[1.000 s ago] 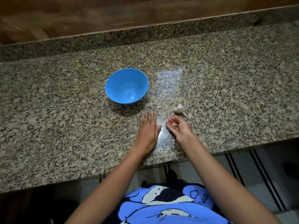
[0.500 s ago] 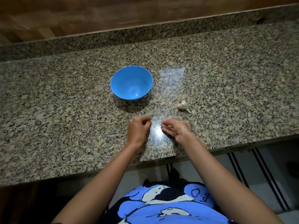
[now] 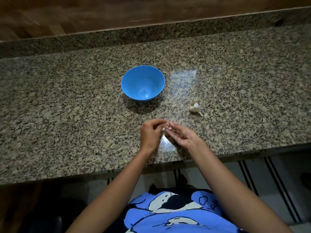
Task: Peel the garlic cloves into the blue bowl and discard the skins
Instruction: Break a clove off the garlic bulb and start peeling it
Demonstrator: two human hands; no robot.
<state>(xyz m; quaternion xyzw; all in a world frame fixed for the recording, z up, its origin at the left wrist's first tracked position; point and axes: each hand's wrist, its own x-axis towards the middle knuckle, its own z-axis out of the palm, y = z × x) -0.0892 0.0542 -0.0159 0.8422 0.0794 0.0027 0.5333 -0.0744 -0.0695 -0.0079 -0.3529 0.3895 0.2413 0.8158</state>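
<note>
**Clove between my fingertips, bowl waiting beyond**

Both hands meet over the near edge of the granite counter (image 3: 67, 115), just above its surface. My right hand (image 3: 185, 137) lies palm-up and offers a small pale garlic clove (image 3: 168, 128) at its fingertips. My left hand (image 3: 151, 133) is curled, thumb and forefinger closing on the same clove from the other side. That hand is blurred, so I judge its grip a pinch rather than see it plainly. I hold the clove this way so one hand steadies it while the other can pick at the skin. I reckon the peeling is only beginning.

The blue bowl (image 3: 131, 84) stands farther back and slightly left of my hands, with nothing in it that I can see. It is close enough to drop a bare clove in with a short reach. The rest of the garlic bulb (image 3: 194, 107) lies on its side to the right, between bowl and counter edge, apart from both. Nothing stands between my hands and the bowl. I see no bin or spot for skins in view.
</note>
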